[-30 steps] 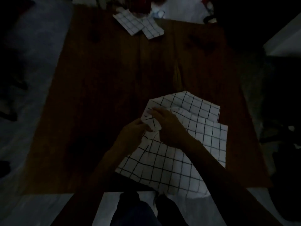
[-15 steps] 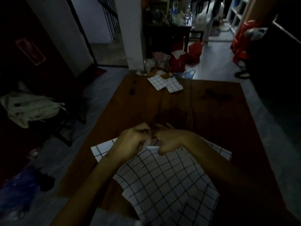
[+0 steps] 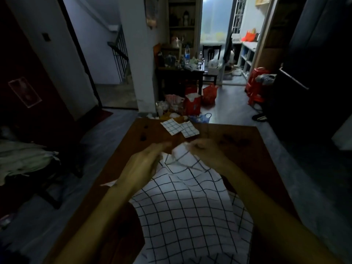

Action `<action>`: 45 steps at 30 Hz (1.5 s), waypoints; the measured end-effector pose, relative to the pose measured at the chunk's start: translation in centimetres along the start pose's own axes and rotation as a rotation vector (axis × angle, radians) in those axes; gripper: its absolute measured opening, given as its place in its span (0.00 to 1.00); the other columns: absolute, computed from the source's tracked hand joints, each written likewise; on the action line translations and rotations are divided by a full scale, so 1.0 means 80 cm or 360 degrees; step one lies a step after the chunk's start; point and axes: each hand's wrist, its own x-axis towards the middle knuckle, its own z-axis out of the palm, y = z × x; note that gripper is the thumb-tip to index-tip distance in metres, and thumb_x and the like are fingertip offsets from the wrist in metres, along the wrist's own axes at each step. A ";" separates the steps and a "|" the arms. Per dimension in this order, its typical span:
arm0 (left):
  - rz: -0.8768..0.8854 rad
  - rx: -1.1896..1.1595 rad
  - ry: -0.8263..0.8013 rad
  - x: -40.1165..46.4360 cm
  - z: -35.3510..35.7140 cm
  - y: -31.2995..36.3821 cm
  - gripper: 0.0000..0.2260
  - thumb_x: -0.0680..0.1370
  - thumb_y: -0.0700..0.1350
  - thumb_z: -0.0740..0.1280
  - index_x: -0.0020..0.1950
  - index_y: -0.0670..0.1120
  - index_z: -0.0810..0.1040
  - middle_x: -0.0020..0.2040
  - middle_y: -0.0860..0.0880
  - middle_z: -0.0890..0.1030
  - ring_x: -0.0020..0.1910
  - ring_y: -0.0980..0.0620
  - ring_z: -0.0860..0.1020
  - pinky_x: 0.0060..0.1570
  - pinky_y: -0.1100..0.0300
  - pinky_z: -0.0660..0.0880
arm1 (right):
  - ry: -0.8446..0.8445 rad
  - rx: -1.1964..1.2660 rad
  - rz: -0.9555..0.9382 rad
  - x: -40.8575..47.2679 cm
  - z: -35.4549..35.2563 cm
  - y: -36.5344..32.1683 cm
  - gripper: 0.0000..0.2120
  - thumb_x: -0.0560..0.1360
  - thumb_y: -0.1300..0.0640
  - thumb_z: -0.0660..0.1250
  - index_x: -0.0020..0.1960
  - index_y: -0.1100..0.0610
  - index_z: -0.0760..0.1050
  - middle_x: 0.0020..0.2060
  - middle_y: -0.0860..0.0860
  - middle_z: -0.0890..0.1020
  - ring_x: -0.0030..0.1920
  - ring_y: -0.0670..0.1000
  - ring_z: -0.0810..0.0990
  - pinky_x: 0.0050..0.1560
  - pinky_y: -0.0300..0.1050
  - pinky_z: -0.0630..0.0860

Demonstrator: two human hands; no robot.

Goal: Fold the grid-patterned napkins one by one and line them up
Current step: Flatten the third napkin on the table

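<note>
Two hands (image 3: 144, 164) (image 3: 204, 152) pinching unlabelled grid napkin (image 3: 186, 210)

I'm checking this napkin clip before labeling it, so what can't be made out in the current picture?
Head view only:
- Left hand: motion-blurred, fingertips smeared, so its grip on the unfolded napkin is unclear.
- Unfolded napkin: near edge cut off by the frame bottom, left part hidden behind the forearm.
- Folded napkins at the table far edge: too small to count layers.

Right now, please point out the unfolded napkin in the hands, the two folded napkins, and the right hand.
unfolded napkin (image 3: 182, 212), head view, middle of the cloth
folded napkins (image 3: 180, 128), head view, where the two meet
right hand (image 3: 206, 151), head view, back of the hand
</note>
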 end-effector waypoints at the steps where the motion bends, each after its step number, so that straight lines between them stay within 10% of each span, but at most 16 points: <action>1: -0.0141 -0.0066 0.0037 0.004 -0.002 -0.001 0.28 0.76 0.35 0.66 0.71 0.55 0.64 0.61 0.49 0.77 0.51 0.50 0.79 0.47 0.60 0.75 | 0.0252 0.0120 -0.0001 0.001 -0.005 -0.003 0.09 0.78 0.57 0.64 0.40 0.55 0.77 0.30 0.46 0.75 0.28 0.36 0.73 0.32 0.33 0.68; 5: -0.0494 -0.0128 -0.0121 0.024 -0.005 -0.013 0.30 0.78 0.41 0.65 0.76 0.52 0.55 0.54 0.46 0.79 0.49 0.48 0.78 0.50 0.54 0.76 | 0.0725 0.0343 -0.0057 0.008 -0.031 -0.004 0.09 0.78 0.61 0.64 0.49 0.67 0.78 0.37 0.59 0.81 0.32 0.44 0.79 0.32 0.29 0.72; 9: -0.0355 0.0002 -0.0323 0.062 -0.001 -0.017 0.07 0.78 0.42 0.64 0.55 0.46 0.79 0.46 0.48 0.82 0.46 0.50 0.79 0.43 0.59 0.74 | 0.0732 0.0302 -0.0254 0.013 -0.056 -0.009 0.08 0.76 0.67 0.65 0.54 0.67 0.74 0.45 0.54 0.78 0.41 0.32 0.77 0.42 0.26 0.73; 15: 0.0093 0.0370 -0.0004 0.138 0.010 -0.005 0.11 0.76 0.37 0.63 0.57 0.41 0.78 0.50 0.43 0.81 0.45 0.42 0.80 0.42 0.53 0.78 | 0.0319 -0.0925 -0.0136 0.022 -0.070 -0.028 0.38 0.71 0.54 0.72 0.75 0.50 0.56 0.61 0.49 0.76 0.57 0.48 0.76 0.53 0.41 0.75; 22: 0.0297 0.0617 -0.0210 0.171 0.007 -0.005 0.21 0.70 0.57 0.72 0.59 0.49 0.76 0.48 0.48 0.83 0.40 0.45 0.81 0.37 0.57 0.74 | 0.0623 -0.1450 -0.0116 0.039 -0.090 -0.037 0.09 0.76 0.60 0.64 0.55 0.59 0.77 0.52 0.57 0.74 0.45 0.58 0.78 0.41 0.47 0.73; 25: 0.0165 0.0573 -0.0342 0.171 0.004 -0.018 0.22 0.74 0.51 0.69 0.67 0.50 0.72 0.60 0.46 0.79 0.54 0.44 0.78 0.51 0.51 0.76 | 0.0817 -0.1453 -0.0178 0.044 -0.103 -0.039 0.10 0.73 0.66 0.62 0.52 0.60 0.77 0.50 0.56 0.77 0.44 0.57 0.78 0.43 0.48 0.72; 30: 0.0091 0.0474 0.0297 0.170 -0.005 -0.007 0.16 0.64 0.27 0.68 0.50 0.37 0.80 0.43 0.39 0.80 0.36 0.40 0.79 0.31 0.54 0.75 | 0.1212 -0.1394 -0.0630 0.027 -0.112 -0.044 0.12 0.66 0.72 0.67 0.47 0.61 0.77 0.40 0.56 0.81 0.39 0.58 0.79 0.46 0.49 0.72; 35: 0.0357 0.0405 0.0761 0.159 0.000 0.019 0.11 0.66 0.34 0.56 0.42 0.40 0.75 0.36 0.43 0.77 0.34 0.46 0.74 0.34 0.58 0.68 | 0.1447 -0.1287 -0.0921 -0.005 -0.110 -0.034 0.20 0.62 0.74 0.68 0.52 0.61 0.77 0.43 0.58 0.81 0.47 0.54 0.75 0.53 0.42 0.64; 45: 0.0266 0.0342 0.0477 0.063 0.063 0.047 0.10 0.67 0.36 0.58 0.44 0.39 0.76 0.38 0.41 0.77 0.40 0.46 0.72 0.44 0.56 0.66 | 0.1322 -0.1042 -0.0900 -0.093 -0.073 0.060 0.16 0.69 0.66 0.56 0.51 0.64 0.80 0.44 0.60 0.82 0.50 0.52 0.72 0.57 0.43 0.67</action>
